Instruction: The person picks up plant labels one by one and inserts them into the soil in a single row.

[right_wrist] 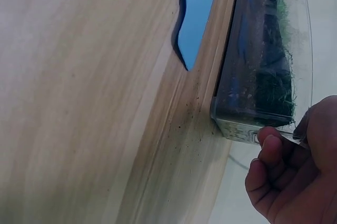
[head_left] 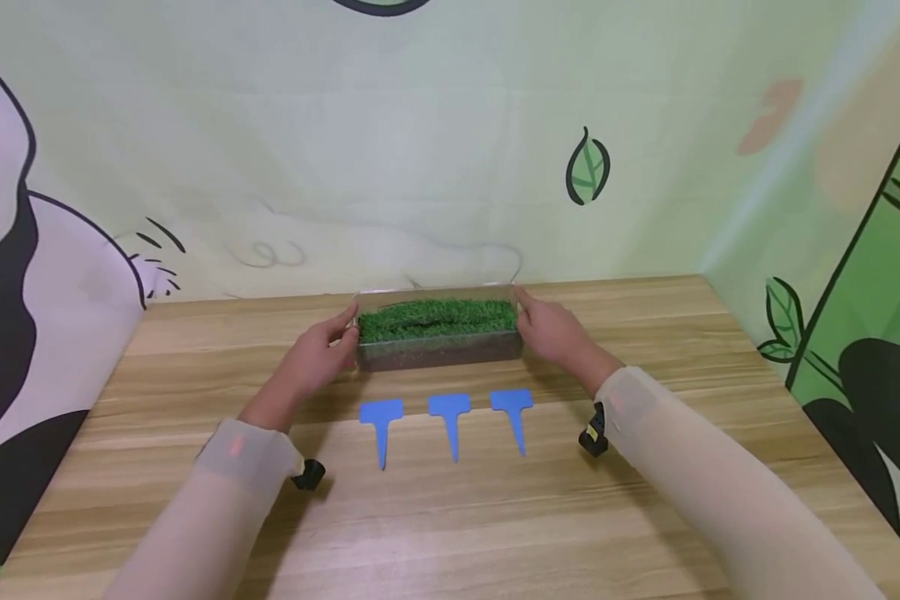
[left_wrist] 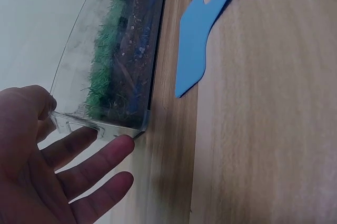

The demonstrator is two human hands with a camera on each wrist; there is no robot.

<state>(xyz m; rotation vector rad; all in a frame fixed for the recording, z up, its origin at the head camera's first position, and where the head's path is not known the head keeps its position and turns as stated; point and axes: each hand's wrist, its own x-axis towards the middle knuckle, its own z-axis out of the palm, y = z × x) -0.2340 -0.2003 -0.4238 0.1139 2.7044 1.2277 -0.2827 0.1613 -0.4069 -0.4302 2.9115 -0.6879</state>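
Note:
A clear plastic box (head_left: pixel 441 353) sits toward the far edge of the table, with green artificial-looking grass (head_left: pixel 438 317) over a dark, soil-like layer. My left hand (head_left: pixel 318 354) holds its left end, thumb at the upper rim and fingers against the end wall. At the opposite end, my right hand (head_left: pixel 558 333) grips the rim between thumb and curled fingers. In front of the box lie three blue T-shaped plant labels: a left label (head_left: pixel 381 425), a middle label (head_left: pixel 452 417) and a right label (head_left: pixel 516 412), stems toward me.
The wood-grain table (head_left: pixel 450 533) runs back to a wall covering (head_left: pixel 450 150) printed with leaves and cartoon shapes. Dark crumbs (right_wrist: pixel 179 127) are scattered beside the box's right end. A small black device (head_left: pixel 594 433) is strapped at the right wrist.

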